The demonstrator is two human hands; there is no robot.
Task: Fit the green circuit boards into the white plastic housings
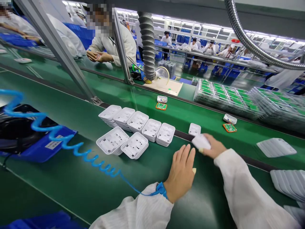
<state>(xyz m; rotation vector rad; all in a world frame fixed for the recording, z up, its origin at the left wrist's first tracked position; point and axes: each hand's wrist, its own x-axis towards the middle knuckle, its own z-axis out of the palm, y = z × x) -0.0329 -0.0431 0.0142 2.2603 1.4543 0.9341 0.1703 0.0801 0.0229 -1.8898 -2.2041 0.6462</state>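
Observation:
My right hand (213, 147) grips a white plastic cover (201, 142) between thumb and fingers, above the dark belt edge. Just behind it sits another white plastic housing (194, 129). My left hand (181, 171) is held palm down over the green bench, fingers stretched out, holding nothing. A blue wrist strap (161, 190) with a coiled cord (90, 159) is around the left wrist. Left of my hands stand several stacks of white plastic housings (134, 144), their inner sides facing up.
Circuit boards (230, 128) and small white housings lie on the green conveyor (176, 116). Clear trays of green boards (226, 98) are piled at right, near white covers (289, 184). A blue-cased fan (45, 143) stands left. Across the belt, a co-worker (111, 47) handles something small.

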